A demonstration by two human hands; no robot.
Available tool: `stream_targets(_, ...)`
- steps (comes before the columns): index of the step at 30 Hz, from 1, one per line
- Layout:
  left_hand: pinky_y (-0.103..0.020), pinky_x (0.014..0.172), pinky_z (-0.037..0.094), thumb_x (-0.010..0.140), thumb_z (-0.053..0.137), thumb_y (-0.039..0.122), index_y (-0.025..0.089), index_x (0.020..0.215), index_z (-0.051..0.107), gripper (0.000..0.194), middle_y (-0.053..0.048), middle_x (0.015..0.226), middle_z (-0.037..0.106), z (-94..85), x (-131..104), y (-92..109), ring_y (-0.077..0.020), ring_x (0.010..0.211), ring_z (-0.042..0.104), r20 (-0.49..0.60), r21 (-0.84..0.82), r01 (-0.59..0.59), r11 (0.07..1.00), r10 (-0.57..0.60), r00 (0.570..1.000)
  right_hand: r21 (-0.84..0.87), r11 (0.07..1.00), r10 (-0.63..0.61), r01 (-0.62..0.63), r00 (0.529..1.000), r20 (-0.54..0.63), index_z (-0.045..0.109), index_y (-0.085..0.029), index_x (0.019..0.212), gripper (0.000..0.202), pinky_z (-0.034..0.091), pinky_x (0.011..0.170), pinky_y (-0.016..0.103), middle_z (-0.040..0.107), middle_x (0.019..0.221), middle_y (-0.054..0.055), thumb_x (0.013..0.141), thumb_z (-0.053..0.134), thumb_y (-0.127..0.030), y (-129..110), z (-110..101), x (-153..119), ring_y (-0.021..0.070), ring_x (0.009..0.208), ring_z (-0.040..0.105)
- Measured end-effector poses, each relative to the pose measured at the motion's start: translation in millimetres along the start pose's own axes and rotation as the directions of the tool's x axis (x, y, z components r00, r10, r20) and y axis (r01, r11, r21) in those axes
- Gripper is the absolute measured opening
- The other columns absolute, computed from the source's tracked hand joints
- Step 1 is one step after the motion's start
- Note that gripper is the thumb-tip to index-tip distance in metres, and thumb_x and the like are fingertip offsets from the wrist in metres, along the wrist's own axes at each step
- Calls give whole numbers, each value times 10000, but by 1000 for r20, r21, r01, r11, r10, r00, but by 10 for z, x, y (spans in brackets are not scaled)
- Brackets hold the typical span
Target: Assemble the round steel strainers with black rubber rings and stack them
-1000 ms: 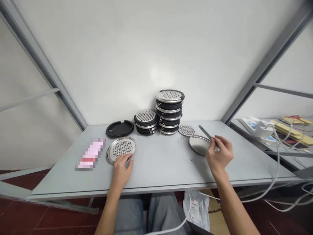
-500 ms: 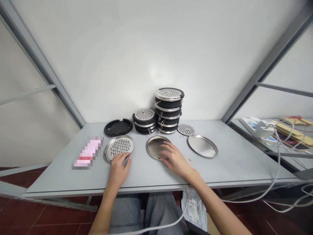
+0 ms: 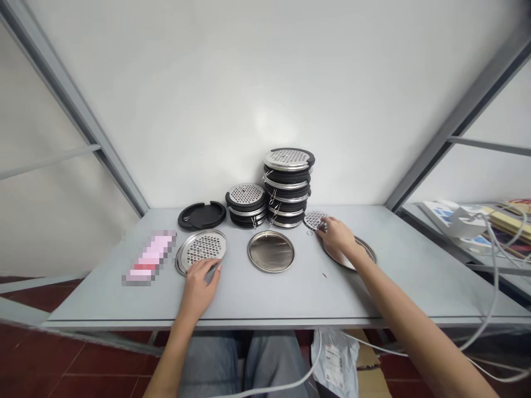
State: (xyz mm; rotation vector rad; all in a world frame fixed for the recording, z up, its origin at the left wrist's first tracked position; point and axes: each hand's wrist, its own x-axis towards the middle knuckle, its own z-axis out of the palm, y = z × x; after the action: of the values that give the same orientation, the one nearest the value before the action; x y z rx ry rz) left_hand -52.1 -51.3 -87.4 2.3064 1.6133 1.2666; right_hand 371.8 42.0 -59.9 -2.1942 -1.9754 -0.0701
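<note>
My left hand (image 3: 202, 282) rests at the near edge of a round metal plate topped with a perforated metal disc (image 3: 205, 249), its fingertips on the rim and thumb apart. Farther right, my right hand (image 3: 337, 235) is closed at the right edge of another perforated disc (image 3: 314, 219), which lies by the tall stack. Under this hand and wrist is a shiny shallow metal lid (image 3: 367, 250), partly hidden. Between my hands lies a second shallow round lid (image 3: 271, 252), facing up and touched by neither hand.
At the back stand a short stack (image 3: 245, 207) and a tall stack (image 3: 287, 188) of black-rimmed round metal pieces with wire clips. A black ring-shaped holder (image 3: 202, 215) lies left of them. A blurred pink object (image 3: 151, 257) is at left. White cables (image 3: 493, 282) hang at right.
My right hand has left the middle lid and moved right and away from me to the back perforated disc. My left hand has stayed at the left plate.
</note>
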Motion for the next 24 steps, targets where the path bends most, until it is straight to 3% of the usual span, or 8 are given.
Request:
stream_targets(3,-398,901,463,900,519,279,196,988,672,195,-69,988,700,3,-1,-1,-241,963,628,-6,2,9,1000,-9,1000,-41,999,-5,4,1000,-22,628,-175,1112,360,465,790,353,629,1173,141,875,506,-415,-12,2,-2,284,1021,616)
stream_targets(11,-400,896,466,902,517,284,189,990,668,199,-74,989,699,-13,4,18,-240,963,628,8,7,3,1000,-3,1000,-33,999,18,-19,1000,-14,541,-239,1298,430,468,786,358,645,1228,115,932,396,-412,70,-100,-17,284,1027,637)
stream_targets(21,-402,898,472,902,513,274,190,996,683,211,-77,993,703,-27,-1,48,-241,975,631,4,-11,17,1000,-17,1000,-73,995,70,-73,997,-39,481,-174,1336,476,458,717,369,709,1057,164,949,342,-415,185,-131,41,288,898,673)
stream_targets(24,-401,890,476,900,518,260,190,1003,686,209,-75,993,703,-36,-6,57,-238,973,627,6,-13,21,1000,-21,1000,-66,995,68,-71,997,-41,524,-184,1289,467,452,725,361,695,1101,153,945,346,-446,239,-149,74,276,913,663)
